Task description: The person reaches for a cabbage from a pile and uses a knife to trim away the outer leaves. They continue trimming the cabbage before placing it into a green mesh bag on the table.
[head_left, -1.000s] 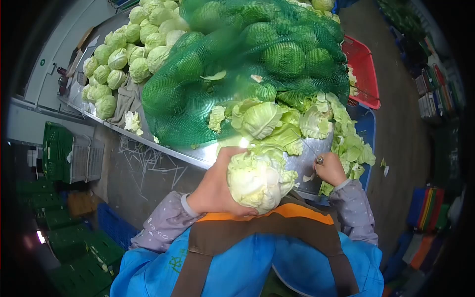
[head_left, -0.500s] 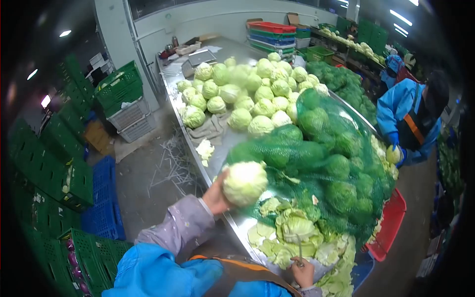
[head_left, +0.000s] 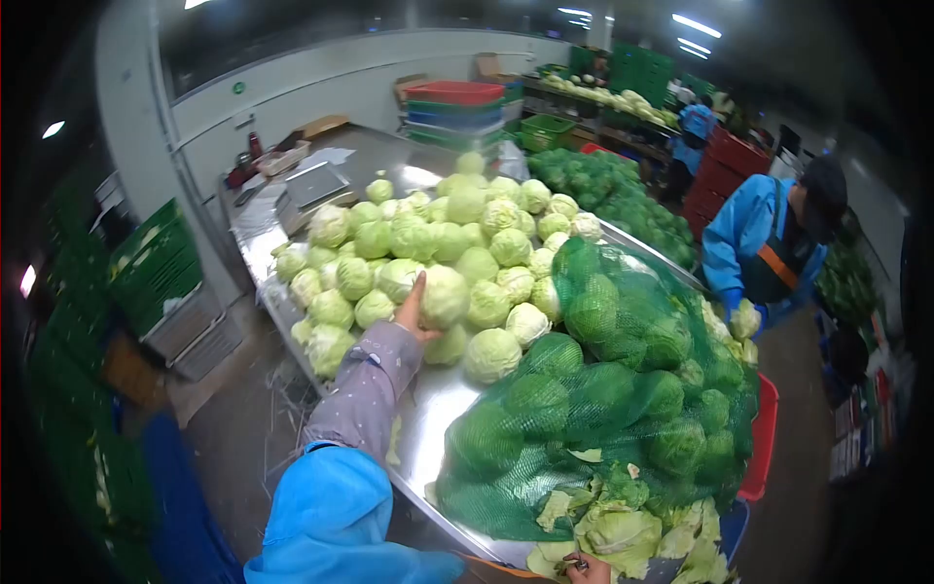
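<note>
My left hand (head_left: 414,313) is stretched out over the metal table (head_left: 428,428), its fingers round the near side of a pale cabbage (head_left: 445,297) at the pile of trimmed cabbages (head_left: 375,238). At the bottom edge my right hand (head_left: 588,568) is closed on a thin metal tool, probably a knife (head_left: 574,545), beside loose outer leaves (head_left: 618,533). Between and beyond the hands lies a green net bag (head_left: 603,409) full of cabbages.
A co-worker (head_left: 769,234) in blue stands at the right edge, holding a cabbage. Stacked trays (head_left: 454,112), a scale (head_left: 318,183) and more netted cabbages (head_left: 603,190) are at the back. Green crates (head_left: 156,258) stand left; a red tub (head_left: 761,438) is right.
My left hand has moved forward with the cabbage, from the table's near edge to the pile. My right hand stays low by the leaves. The view has shifted.
</note>
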{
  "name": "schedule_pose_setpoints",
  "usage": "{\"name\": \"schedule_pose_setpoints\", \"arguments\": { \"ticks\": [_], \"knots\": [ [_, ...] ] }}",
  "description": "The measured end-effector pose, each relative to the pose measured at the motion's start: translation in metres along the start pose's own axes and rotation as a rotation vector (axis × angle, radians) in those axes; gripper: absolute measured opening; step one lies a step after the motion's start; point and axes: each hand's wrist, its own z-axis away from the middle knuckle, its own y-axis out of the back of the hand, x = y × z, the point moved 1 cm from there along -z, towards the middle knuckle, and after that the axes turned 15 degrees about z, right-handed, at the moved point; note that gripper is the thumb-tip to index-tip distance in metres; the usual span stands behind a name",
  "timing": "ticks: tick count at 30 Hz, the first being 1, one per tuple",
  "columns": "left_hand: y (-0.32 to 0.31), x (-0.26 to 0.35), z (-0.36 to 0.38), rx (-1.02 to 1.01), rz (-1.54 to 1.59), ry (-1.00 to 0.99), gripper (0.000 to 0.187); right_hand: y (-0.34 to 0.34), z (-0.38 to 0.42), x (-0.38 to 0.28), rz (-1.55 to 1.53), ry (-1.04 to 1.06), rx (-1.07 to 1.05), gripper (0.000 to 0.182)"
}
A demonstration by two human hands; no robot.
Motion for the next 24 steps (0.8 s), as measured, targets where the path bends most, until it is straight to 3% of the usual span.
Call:
{"name": "schedule_pose_setpoints", "arguments": {
  "ticks": [1,3,5,6,8,9,10,11,12,13,14,15,17,19,21,24],
  "knots": [
    [-0.004,0.002,-0.016,-0.016,-0.016,0.029,0.077,-0.008,0.004,-0.008,-0.089,-0.042,0.001,0.016],
    [-0.011,0.0,-0.042,-0.071,0.292,-0.187,0.097,-0.019,0.012,-0.009,-0.146,-0.186,-0.012,0.016],
    [-0.021,-0.008,-0.041,-0.002,0.361,-0.168,0.087,-0.025,0.027,-0.008,0.079,-0.241,0.039,0.015],
    [-0.02,-0.018,-0.043,-0.132,0.32,-0.167,0.075,-0.013,0.027,-0.034,0.125,-0.391,0.0,0.015],
    [-0.029,-0.046,-0.007,-0.382,0.199,-0.052,0.044,-0.031,0.035,-0.004,0.264,-0.362,0.239,0.019],
    [-0.042,-0.068,0.036,-0.503,0.109,-0.023,0.037,-0.028,0.033,-0.01,0.292,-0.524,0.211,0.022],
    [-0.049,-0.092,0.08,-0.703,0.06,0.076,0.034,-0.027,0.027,-0.014,0.212,-0.32,0.386,0.022],
    [-0.047,-0.122,0.117,-0.887,-0.173,0.133,0.034,-0.012,0.021,-0.03,0.21,-0.314,0.315,0.028],
    [-0.046,-0.145,0.157,-1.167,-0.343,0.17,0.032,-0.006,0.01,-0.035,0.266,-0.159,0.355,0.035],
    [-0.035,-0.177,0.188,-1.191,-0.524,0.205,0.022,0.0,-0.001,-0.044,0.23,-0.143,0.341,0.037],
    [-0.029,-0.195,0.206,-1.343,-0.77,0.046,0.01,0.003,-0.015,-0.042,0.311,-0.063,0.34,0.038],
    [-0.012,-0.226,0.211,-1.417,-0.822,-0.198,0.008,0.005,-0.027,-0.039,0.389,0.028,0.336,0.04],
    [0.014,-0.253,0.205,-1.328,-1.121,-0.437,0.016,0.016,-0.046,-0.04,0.614,0.088,0.297,0.044],
    [0.046,-0.268,0.179,-1.165,-1.241,-0.416,0.017,0.024,-0.058,-0.022,0.645,0.147,0.262,0.045],
    [0.067,-0.266,0.158,-0.895,-1.424,-0.477,0.034,0.028,-0.054,0.003,0.676,0.221,0.226,0.046],
    [0.041,-0.259,0.165,-0.654,-1.639,-0.758,0.057,0.029,-0.04,0.07,0.787,0.303,0.069,0.054]
  ]
}}
